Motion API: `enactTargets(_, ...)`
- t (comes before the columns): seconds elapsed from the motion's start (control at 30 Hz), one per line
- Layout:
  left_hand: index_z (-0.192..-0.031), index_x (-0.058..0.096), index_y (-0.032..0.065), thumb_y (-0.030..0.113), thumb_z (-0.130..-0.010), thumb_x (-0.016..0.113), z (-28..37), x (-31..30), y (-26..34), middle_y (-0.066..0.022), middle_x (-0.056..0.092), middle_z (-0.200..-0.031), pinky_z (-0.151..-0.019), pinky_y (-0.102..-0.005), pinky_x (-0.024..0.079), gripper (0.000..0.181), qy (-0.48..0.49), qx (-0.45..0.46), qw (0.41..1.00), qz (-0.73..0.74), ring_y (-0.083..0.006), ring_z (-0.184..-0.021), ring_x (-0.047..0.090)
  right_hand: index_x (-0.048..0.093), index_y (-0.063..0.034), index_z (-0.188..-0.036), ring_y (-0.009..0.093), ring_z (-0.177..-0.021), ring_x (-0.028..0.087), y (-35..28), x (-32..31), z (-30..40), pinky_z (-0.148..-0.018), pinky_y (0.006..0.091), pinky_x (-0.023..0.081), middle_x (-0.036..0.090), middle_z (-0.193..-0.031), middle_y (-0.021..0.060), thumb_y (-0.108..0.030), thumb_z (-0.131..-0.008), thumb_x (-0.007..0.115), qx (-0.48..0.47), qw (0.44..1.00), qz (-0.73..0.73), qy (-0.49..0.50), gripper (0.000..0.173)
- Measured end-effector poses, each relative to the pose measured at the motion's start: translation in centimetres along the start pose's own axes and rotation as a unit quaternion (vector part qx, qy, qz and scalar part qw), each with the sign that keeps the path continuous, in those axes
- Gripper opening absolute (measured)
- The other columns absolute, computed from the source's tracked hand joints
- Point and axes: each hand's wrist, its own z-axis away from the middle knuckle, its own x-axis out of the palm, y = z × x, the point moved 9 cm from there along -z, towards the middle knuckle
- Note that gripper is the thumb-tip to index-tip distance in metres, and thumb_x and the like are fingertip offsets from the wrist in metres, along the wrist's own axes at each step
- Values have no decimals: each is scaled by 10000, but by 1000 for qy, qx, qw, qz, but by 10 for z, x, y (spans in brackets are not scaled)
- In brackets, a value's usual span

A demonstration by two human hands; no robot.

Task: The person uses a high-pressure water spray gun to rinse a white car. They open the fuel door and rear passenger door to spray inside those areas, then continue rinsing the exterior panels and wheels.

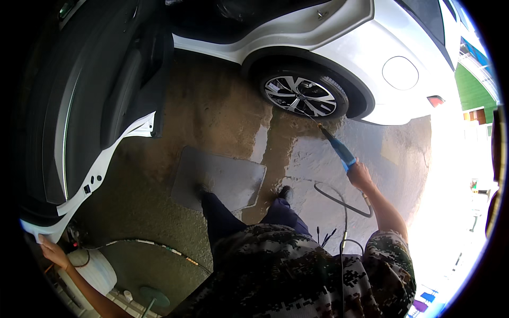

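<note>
My right hand (360,175) is closed around the blue grip of a spray gun (338,149), whose tip points at the rear wheel (301,96) of a white car (368,51). A thin streak runs from the tip to the wheel's lower rim. From behind the hand a grey hose (338,198) loops down over the wet floor. At the lower left, my left hand (54,252) lies against the edge of the opened car door (43,230); its fingertips are partly hidden, so the hold is unclear.
A grey mat (222,175) lies on the wet concrete under one foot. A banded hose (159,245) crosses the floor at lower left, near a whitish barrel (95,272) and a round green disc (154,296) on a rod. The open door borders the left side.
</note>
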Motion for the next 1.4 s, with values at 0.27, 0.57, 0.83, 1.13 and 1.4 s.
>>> enactTargets(0.27,-842,563,-105,140,-1039,514,-23,-43,195,-287,568,-770,-607,-560,374,318,-12,351,931,97,-479,-668,512,507,95,-1132,516,-946,658,-73,-29,115,-831,554,538,663,-977,358,-88,-834,553,181,971,-91,130,353)
enactTargets(0.57,-1159,534,-177,73,-1017,484,-17,-11,139,-358,634,-1038,-785,-588,486,292,-187,330,924,47,-560,-906,620,494,55,-1133,534,-979,643,-142,-28,136,-875,566,523,663,-1008,347,-120,-866,536,242,938,-163,187,322)
enactTargets(0.83,-935,539,-165,63,-1005,533,-22,-30,180,-321,585,-854,-653,-556,452,238,-126,409,898,100,-523,-739,562,519,46,-1134,501,-1046,643,-143,-48,120,-906,541,524,657,-1086,337,-115,-879,512,270,931,-162,184,301)
enactTargets(1.13,-989,571,-153,66,-1002,547,-15,-19,161,-326,650,-958,-702,-519,530,222,-114,416,895,112,-493,-814,658,515,50,-1139,512,-1008,647,-142,-42,176,-890,567,517,661,-1026,356,-148,-905,482,247,937,-161,190,308)
enactTargets(1.4,-958,585,-175,-25,-927,658,-30,-64,210,-342,654,-913,-689,-485,541,170,-31,433,879,196,-471,-771,663,518,60,-1157,538,-993,630,-135,-57,271,-868,584,514,650,-991,374,-148,-908,483,206,954,-133,171,326)
